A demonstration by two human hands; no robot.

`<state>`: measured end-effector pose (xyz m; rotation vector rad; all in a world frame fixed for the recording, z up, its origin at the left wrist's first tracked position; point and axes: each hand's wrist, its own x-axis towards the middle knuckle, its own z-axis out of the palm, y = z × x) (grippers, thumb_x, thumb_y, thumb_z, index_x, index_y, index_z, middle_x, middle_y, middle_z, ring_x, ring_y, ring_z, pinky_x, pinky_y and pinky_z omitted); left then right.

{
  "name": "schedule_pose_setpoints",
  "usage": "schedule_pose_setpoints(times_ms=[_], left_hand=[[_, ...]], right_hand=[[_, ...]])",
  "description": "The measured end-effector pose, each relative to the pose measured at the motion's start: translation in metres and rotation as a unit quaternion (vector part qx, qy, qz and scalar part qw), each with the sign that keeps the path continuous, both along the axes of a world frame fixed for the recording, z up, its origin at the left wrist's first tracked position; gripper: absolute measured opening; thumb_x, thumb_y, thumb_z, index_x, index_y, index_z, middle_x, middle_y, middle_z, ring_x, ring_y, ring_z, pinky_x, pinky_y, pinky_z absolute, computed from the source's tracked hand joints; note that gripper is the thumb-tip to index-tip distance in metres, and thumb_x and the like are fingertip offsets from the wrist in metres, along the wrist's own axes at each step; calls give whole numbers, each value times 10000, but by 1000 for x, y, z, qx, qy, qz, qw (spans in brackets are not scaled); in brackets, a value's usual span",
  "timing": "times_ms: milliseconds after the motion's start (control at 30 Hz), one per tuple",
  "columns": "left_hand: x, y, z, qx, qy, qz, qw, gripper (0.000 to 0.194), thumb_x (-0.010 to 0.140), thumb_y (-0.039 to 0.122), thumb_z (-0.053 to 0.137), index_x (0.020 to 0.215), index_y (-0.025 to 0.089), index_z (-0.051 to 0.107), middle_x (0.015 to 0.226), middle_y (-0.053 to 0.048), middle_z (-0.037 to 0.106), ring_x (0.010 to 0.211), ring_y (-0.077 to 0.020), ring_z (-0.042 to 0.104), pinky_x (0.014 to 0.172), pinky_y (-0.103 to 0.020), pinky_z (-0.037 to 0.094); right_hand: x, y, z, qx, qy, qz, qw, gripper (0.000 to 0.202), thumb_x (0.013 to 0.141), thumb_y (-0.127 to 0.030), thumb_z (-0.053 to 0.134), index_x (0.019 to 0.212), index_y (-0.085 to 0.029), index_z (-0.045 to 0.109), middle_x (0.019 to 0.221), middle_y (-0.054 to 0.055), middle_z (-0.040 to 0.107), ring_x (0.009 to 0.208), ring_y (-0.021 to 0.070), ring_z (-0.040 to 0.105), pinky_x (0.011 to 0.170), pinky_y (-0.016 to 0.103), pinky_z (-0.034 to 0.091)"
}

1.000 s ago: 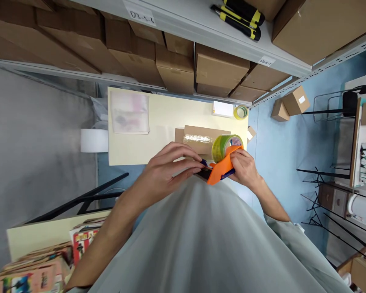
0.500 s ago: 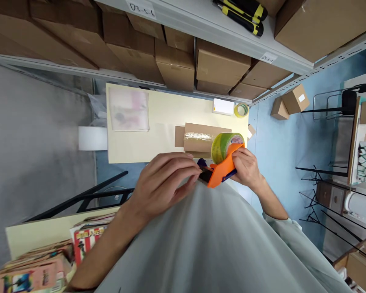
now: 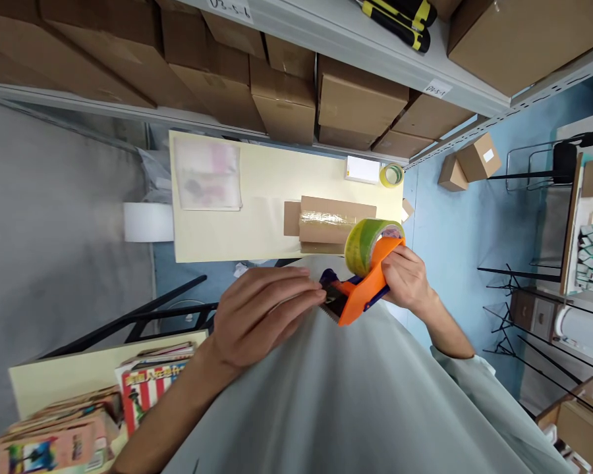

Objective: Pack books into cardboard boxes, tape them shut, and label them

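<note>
My right hand [image 3: 406, 275] is wrapped around an orange tape dispenser [image 3: 371, 284] with dark blue parts. A roll of yellow-green packing tape [image 3: 364, 247] sits on the dispenser, and its toothed cutting edge points left and down. At that front end, the fingertips of my left hand [image 3: 269, 309] are pressed together against the dispenser's mouth; whatever is pinched there, perhaps the tape's end, is too small to make out. Beyond the dispenser, a cardboard box [image 3: 321, 227] with shiny tape along its top lies on the pale table [image 3: 261, 187], one flap sticking out to the left.
On the table are a stack of plastic bags [image 3: 207, 174], a small white box [image 3: 362, 169] and another tape roll [image 3: 391, 175]. Shelving with cardboard boxes [image 3: 360, 95] and yellow-black tools [image 3: 398, 26] rises behind. Magazines [image 3: 148, 388] lie at lower left.
The dispenser and my right hand have moved slightly down and right, towards my body. My left hand has come down a little too, its fingertips still at the dispenser's front.
</note>
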<state>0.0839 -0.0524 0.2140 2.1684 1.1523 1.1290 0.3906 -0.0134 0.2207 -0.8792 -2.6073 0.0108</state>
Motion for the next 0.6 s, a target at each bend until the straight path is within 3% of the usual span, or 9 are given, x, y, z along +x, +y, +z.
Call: schedule_pose_setpoints(times_ms=[67, 267, 400, 600], left_hand=[[-4, -5, -1, 3, 9, -1, 1000, 228, 1029, 357, 770, 1256, 347, 792, 1105, -25, 852, 1011, -255, 821, 894, -440, 679], [-7, -2, 9, 122, -1, 17, 992, 363, 979, 122, 774, 1269, 339, 791, 1048, 26, 862, 945, -196, 824, 846, -342, 669], [-10, -3, 11, 106, 25, 19, 994, 426, 974, 126, 785, 1324, 368, 775, 1076, 41, 865, 945, -186, 824, 880, -335, 675], [-11, -14, 18, 129, 43, 3, 991, 374, 961, 130, 783, 1278, 327, 804, 1079, 7, 858, 935, -202, 808, 862, -352, 708]], right_hand=[[-1, -1, 3, 5, -3, -6, 1000, 255, 1124, -261, 616, 873, -240, 660, 806, 32, 718, 747, 185, 666, 863, 360, 597], [-2, -3, 7, -10, 52, -9, 999, 265, 1107, -312, 659, 851, -243, 656, 796, 26, 721, 741, 190, 676, 857, 374, 598], [-1, -3, 6, -22, 3, -17, 1000, 315, 1129, -388, 621, 848, -250, 658, 739, 20, 686, 692, 190, 654, 833, 367, 612], [-8, -3, 9, 6, 34, -18, 999, 333, 1114, -222, 592, 782, -249, 615, 743, 13, 689, 701, 176, 627, 840, 352, 575]])
